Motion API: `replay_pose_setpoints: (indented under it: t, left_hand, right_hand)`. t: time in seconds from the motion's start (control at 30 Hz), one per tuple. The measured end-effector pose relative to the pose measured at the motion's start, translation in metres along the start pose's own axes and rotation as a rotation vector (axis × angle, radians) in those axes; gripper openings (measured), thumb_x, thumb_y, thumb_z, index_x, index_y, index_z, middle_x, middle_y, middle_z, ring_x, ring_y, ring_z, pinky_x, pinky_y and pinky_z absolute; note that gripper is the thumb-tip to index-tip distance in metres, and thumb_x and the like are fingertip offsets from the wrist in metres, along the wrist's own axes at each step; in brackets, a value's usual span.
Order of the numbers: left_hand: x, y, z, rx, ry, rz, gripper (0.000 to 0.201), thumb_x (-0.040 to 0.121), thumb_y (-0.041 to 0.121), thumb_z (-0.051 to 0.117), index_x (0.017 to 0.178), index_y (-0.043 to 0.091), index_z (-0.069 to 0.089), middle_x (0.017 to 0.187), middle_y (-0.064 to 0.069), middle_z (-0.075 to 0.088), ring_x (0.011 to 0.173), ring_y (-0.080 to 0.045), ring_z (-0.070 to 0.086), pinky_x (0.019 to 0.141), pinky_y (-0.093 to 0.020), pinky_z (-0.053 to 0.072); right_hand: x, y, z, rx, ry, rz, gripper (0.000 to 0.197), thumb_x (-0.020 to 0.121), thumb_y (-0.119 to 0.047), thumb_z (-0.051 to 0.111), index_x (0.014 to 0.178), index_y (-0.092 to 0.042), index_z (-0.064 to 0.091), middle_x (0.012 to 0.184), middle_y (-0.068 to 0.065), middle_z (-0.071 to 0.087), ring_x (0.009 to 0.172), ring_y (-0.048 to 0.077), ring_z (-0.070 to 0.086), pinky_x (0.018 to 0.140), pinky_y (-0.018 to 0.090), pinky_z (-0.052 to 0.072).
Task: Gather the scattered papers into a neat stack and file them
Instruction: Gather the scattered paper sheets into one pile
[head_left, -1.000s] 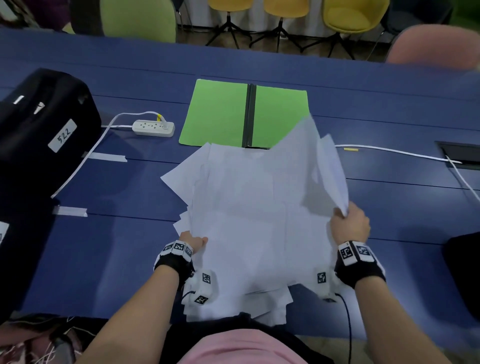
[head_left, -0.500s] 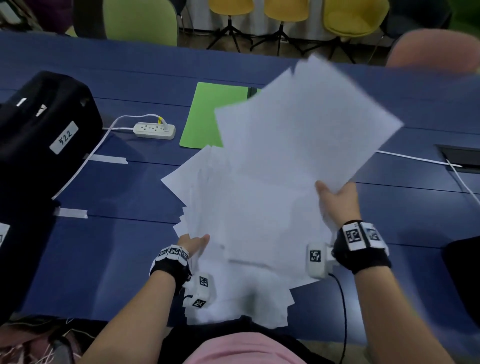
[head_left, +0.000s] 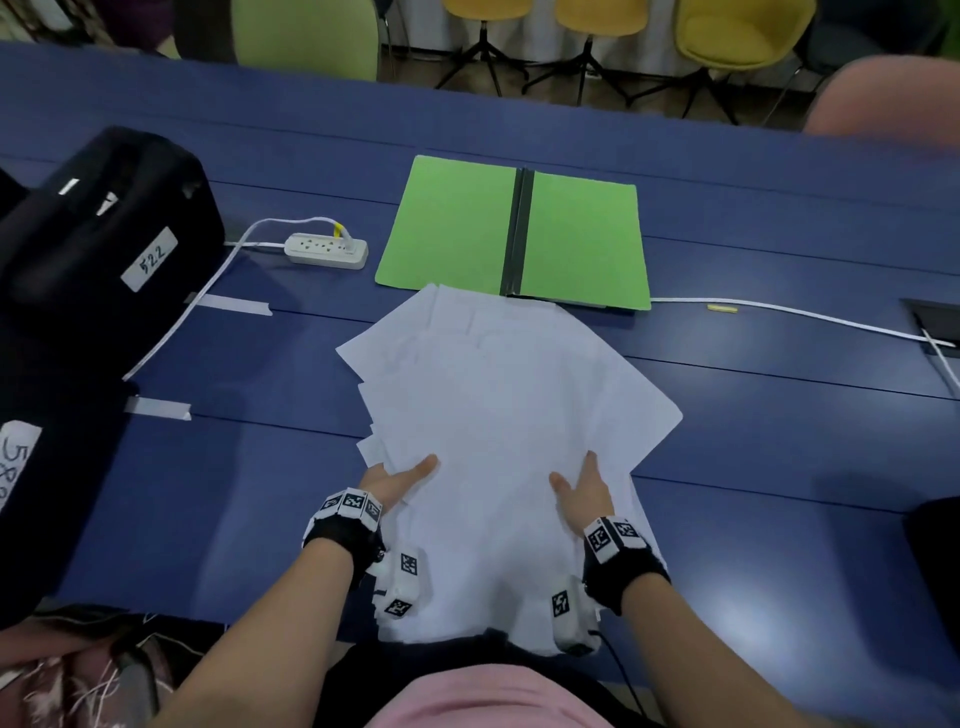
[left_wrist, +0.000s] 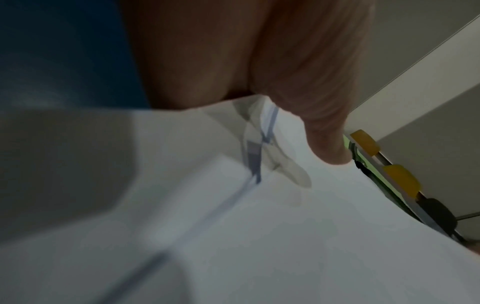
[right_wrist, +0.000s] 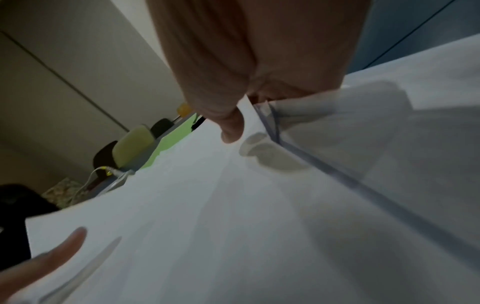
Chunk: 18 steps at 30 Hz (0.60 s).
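Note:
A loose, fanned pile of white papers (head_left: 498, 410) lies on the blue table (head_left: 234, 493) in front of me, its near edge hanging over the table's front. Beyond it an open green folder (head_left: 452, 228) with a black spine lies flat; the pile's far corner overlaps its near edge. My left hand (head_left: 410, 475) holds the pile's left side, thumb (left_wrist: 330, 144) on top and fingers beneath the sheets. At the right side my right hand (head_left: 576, 478) holds it the same way, thumb (right_wrist: 231, 127) above, fingers showing as shadows through the paper.
A black bag (head_left: 98, 234) labelled 522 fills the left of the table. A white power strip (head_left: 327, 251) lies left of the folder, and a white cable (head_left: 779, 312) runs right to a table socket recess (head_left: 935, 322). Chairs stand along the far side.
The right hand had lifted a bundle of sheets high over the folder; it has come down flat on the pile. Both hands now hold the pile's sides near me.

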<state>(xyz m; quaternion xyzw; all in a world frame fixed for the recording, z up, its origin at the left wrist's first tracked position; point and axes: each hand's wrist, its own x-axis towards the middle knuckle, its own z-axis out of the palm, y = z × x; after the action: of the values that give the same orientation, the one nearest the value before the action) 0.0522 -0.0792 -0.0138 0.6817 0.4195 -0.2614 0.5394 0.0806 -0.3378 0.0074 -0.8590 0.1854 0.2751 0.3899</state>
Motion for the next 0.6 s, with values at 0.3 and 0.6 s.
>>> replay_pose_setpoints:
  t: [0.3,0.6]
  left_hand:
    - [-0.006,0.004,0.006,0.198,0.148,-0.031,0.070,0.077,0.017,0.073,0.133,-0.006,0.038,0.133,-0.026,0.051,0.122,-0.038,0.052,0.103,-0.042,0.044]
    - [-0.005,0.013,0.017,0.210,0.136,-0.037,0.060,0.081,0.017,0.069,0.128,-0.010,0.044,0.131,-0.027,0.053,0.093,-0.025,0.048,0.095,-0.036,0.044]
  right_hand:
    - [0.023,0.022,-0.029,-0.027,0.269,0.034,0.065,0.079,-0.031,0.071,0.134,-0.011,0.043,0.138,0.016,0.040,0.121,0.036,0.047,0.099,0.042,0.042]
    - [0.023,0.046,-0.037,0.085,0.174,0.049,0.034,0.086,-0.013,0.063,0.118,-0.003,0.057,0.120,0.012,0.063,0.107,0.031,0.059,0.086,0.030,0.047]
